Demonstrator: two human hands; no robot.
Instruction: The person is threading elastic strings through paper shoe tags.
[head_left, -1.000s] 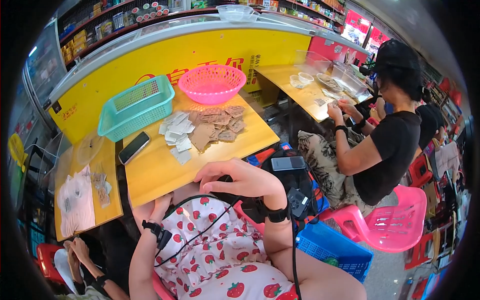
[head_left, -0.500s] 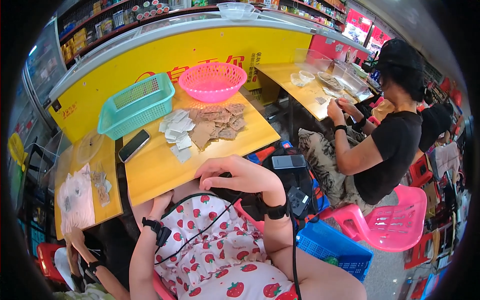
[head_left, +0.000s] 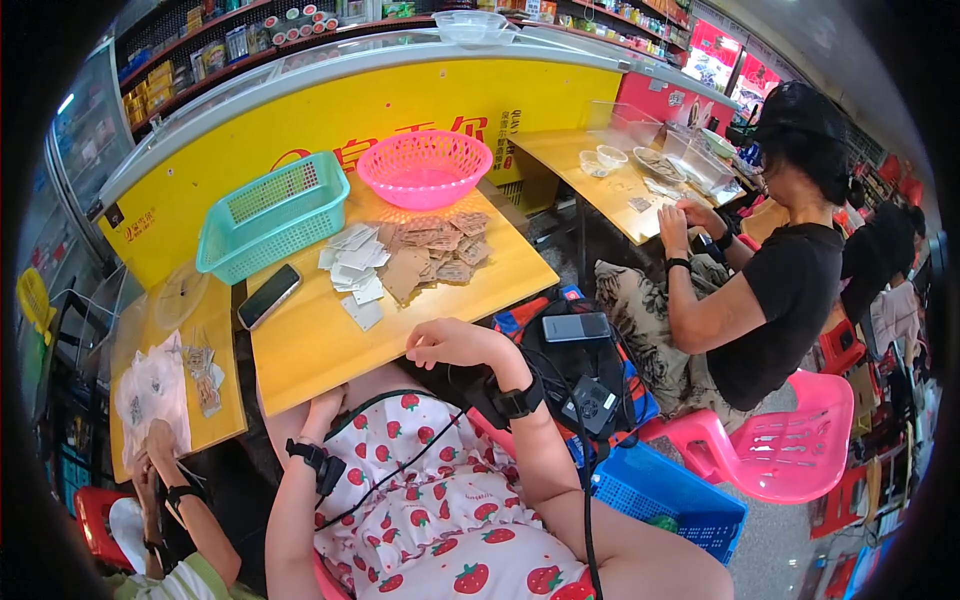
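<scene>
My right hand is over the near right edge of the wooden table, fingers loosely bent and nothing visible in them. My left hand rests on my lap beside the near table edge, its fingers mostly hidden. Beyond my right hand lie a heap of brown flat card-like pieces and, left of it, a smaller heap of white ones. One white piece lies nearest to me. Both wrists wear black bands.
Behind the heaps stand a teal basket and a pink basket; a phone lies at the left edge. A co-worker sits at the right table; another person's hands are at the left table. Cables and devices lie right.
My right hand has shifted slightly right along the table edge, its fingers more bent. My left hand has barely moved. The left person's hands have shifted at the white bag.
</scene>
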